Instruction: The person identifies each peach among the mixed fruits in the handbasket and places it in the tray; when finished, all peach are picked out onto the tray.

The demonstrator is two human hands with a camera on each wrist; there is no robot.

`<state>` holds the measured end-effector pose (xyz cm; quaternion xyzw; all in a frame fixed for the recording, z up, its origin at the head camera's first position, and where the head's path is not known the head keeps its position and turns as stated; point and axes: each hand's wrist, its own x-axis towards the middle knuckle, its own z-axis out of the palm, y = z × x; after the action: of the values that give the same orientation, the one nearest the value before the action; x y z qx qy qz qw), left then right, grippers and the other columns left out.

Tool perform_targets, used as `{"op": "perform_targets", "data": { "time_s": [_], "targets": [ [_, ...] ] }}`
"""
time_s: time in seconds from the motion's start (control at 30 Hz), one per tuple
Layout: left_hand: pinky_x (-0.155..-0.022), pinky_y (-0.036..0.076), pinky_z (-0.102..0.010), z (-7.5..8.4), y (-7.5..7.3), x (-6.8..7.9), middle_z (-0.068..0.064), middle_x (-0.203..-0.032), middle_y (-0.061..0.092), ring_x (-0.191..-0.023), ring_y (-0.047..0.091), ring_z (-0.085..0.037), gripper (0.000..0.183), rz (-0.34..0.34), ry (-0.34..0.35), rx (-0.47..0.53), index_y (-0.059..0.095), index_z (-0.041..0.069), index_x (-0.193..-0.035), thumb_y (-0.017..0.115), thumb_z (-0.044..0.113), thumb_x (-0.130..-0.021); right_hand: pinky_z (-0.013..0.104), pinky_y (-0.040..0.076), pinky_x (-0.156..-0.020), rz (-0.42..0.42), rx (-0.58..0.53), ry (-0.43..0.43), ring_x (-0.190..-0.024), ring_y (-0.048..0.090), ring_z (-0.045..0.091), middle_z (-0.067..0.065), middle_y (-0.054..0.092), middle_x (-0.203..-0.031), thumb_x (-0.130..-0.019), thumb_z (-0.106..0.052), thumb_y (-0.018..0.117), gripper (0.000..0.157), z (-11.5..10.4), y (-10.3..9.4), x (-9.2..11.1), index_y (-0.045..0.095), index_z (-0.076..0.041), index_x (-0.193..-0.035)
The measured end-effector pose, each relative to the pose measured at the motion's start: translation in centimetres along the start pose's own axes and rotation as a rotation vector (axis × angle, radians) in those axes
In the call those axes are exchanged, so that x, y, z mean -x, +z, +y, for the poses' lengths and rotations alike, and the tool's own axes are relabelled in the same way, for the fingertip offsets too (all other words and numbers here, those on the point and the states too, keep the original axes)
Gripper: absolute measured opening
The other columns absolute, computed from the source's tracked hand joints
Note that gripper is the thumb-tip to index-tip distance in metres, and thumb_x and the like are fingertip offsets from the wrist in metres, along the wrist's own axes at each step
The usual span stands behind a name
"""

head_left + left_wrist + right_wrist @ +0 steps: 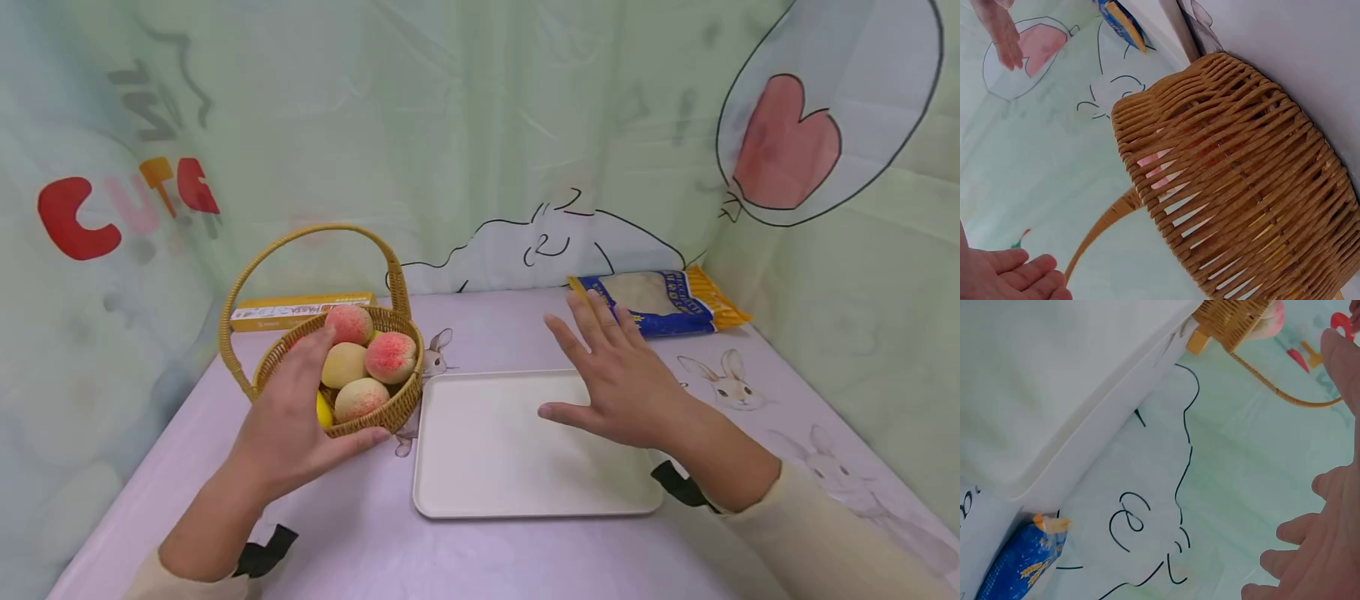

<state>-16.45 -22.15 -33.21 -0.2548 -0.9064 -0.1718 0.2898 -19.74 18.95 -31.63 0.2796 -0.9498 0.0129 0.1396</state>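
My left hand (288, 429) hovers in front of the wicker basket (406, 408), thumb spread and fingers extended, gripping nothing. Several peaches (390, 357) with pink and cream skins fill the basket, and a yellow item (324, 410) is partly covered by the hand. The left wrist view shows the woven basket wall (1235, 181) close up, with the left fingers (1025, 275) apart from it. Over the right part of a white rectangular tray (495, 450) my right hand (626, 379) is held up, fingers spread and holding nothing. No peach is visible on the tray.
A yellow pasta box (262, 315) lies behind the basket. At the back right lies a blue and orange food packet (660, 304). The basket's tall arched handle (330, 227) rises above the fruit. Printed curtains (525, 125) enclose the table.
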Motion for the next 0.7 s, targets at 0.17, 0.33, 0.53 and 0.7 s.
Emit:
{"op": "perform_targets", "data": {
  "time_s": [0.17, 0.33, 0.53, 0.7],
  "targets": [
    [-0.108, 0.045, -0.061, 0.0, -0.7, 0.4, -0.014, -0.160, 0.043, -0.145, 0.042, -0.034, 0.125, 0.021, -0.066, 0.047, 0.031, 0.008, -0.161, 0.098, 0.049, -0.063, 0.063, 0.014, -0.125, 0.005, -0.107, -0.040, -0.162, -0.003, 0.037, 0.015, -0.005, -0.174, -0.090, -0.072, 0.064, 0.110, -0.6, -0.1, -0.6, 0.008, -0.018, -0.168],
    [-0.101, 0.049, -0.065, 0.1, -1.5, 0.8, -0.018, -0.155, 0.046, -0.140, 0.046, -0.039, 0.108, 0.054, -0.139, 0.076, 0.039, 0.006, -0.156, 0.096, 0.039, -0.070, 0.065, 0.027, -0.120, -0.014, -0.203, -0.051, -0.161, 0.003, 0.038, 0.014, 0.000, -0.175, -0.090, -0.068, 0.067, 0.111, -1.0, -0.2, -1.1, 0.006, -0.018, -0.168],
    [-0.099, 0.050, -0.065, -0.3, -2.3, 0.9, -0.016, -0.148, 0.054, -0.135, 0.052, -0.037, 0.086, 0.162, -0.180, 0.088, 0.049, 0.005, -0.149, 0.088, 0.030, -0.077, 0.066, 0.033, -0.116, -0.059, -0.382, -0.037, -0.160, 0.016, 0.038, 0.010, 0.005, -0.175, -0.094, -0.065, 0.066, 0.105, -1.3, -0.5, -2.0, 0.007, -0.020, -0.168],
    [-0.107, 0.051, -0.049, -0.7, -2.9, 1.6, -0.017, -0.144, 0.058, -0.129, 0.055, -0.038, 0.069, 0.249, -0.264, 0.090, 0.054, 0.005, -0.145, 0.080, 0.024, -0.085, 0.060, 0.025, -0.123, -0.105, -0.508, -0.044, -0.160, 0.017, 0.033, 0.008, 0.009, -0.175, -0.095, -0.062, 0.066, 0.103, -1.6, -0.5, -3.1, 0.009, -0.016, -0.167]
  ]
}}
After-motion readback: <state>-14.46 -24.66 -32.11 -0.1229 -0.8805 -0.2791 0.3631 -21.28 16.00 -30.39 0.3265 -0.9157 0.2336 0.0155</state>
